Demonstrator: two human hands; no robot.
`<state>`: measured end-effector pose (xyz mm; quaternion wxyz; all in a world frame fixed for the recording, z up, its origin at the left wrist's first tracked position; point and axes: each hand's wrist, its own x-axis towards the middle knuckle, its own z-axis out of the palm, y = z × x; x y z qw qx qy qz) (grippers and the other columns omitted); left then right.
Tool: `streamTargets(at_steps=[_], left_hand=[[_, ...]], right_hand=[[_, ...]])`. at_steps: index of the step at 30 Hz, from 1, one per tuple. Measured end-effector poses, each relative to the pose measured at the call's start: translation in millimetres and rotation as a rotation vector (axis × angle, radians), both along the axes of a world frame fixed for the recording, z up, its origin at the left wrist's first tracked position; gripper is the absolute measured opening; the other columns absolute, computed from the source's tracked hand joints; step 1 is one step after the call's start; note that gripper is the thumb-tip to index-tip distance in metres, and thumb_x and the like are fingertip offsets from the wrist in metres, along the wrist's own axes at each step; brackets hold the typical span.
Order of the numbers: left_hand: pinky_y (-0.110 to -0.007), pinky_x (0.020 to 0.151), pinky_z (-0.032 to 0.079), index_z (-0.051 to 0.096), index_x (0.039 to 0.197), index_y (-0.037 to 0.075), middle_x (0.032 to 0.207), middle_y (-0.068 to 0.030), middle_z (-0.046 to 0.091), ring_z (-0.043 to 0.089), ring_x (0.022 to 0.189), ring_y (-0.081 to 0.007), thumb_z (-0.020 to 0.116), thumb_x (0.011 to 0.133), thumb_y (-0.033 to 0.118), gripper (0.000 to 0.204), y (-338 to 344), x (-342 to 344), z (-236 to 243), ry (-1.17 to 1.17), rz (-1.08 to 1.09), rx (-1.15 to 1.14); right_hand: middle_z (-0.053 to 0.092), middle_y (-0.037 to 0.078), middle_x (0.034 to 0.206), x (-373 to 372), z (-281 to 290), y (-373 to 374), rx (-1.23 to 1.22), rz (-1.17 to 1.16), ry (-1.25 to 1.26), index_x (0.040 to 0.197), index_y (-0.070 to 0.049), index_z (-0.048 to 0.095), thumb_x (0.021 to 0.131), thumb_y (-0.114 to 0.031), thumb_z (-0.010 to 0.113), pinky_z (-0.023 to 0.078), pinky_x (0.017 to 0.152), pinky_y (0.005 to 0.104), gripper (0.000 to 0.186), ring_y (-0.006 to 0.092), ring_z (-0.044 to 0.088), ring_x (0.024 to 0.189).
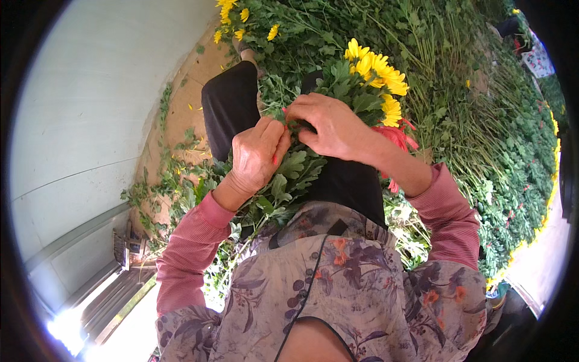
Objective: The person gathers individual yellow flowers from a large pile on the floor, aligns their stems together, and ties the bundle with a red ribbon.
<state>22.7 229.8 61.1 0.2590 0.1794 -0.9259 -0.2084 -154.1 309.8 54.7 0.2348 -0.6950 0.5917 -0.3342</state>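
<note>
My left hand is closed around the leafy stems of a bunch of yellow flowers that lies across my lap. My right hand grips the same bunch just below the blooms, fingers pinched on a thin red tie whose loose ends hang by my wrist. The two hands touch over the stems. The green leaves spread out under my left hand. The part of the stems inside my fists is hidden.
A large heap of cut green stems and yellow flowers fills the ground to the right and ahead. Loose leaves litter the brown floor on the left, beside a pale wall. My legs wear black trousers.
</note>
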Motion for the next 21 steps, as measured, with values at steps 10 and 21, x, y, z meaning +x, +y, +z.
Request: streamTargets(at_steps=[10, 21], left_hand=[[-0.038, 0.052, 0.045, 0.057, 0.082, 0.004, 0.074, -0.0098, 0.053, 0.058, 0.059, -0.0292, 0.071, 0.079, 0.006, 0.015, -1.9, -2.2, 5.6, -0.029, -0.034, 0.108], [-0.037, 0.056, 0.04, 0.052, 0.08, 0.0, 0.071, -0.0144, 0.044, 0.048, 0.063, -0.0337, 0.067, 0.083, 0.006, 0.017, -22.8, 22.6, -1.0, -0.209, -0.05, 0.157]], right_hand=[[0.066, 0.01, 0.113, -37.0, 4.6, -6.1, 0.324, 0.086, -0.489, 0.086, 0.0, 0.072, 0.078, -0.019, 0.074, 0.05, 0.084, 0.0291, 0.021, 0.0203, 0.066, 0.094], [0.045, 0.006, 0.083, -20.7, 32.4, 48.2, -0.248, 0.017, 0.34, 0.076, -0.005, 0.052, 0.082, -0.01, 0.062, 0.047, 0.059, 0.0347, 0.013, 0.0221, 0.052, 0.078]])
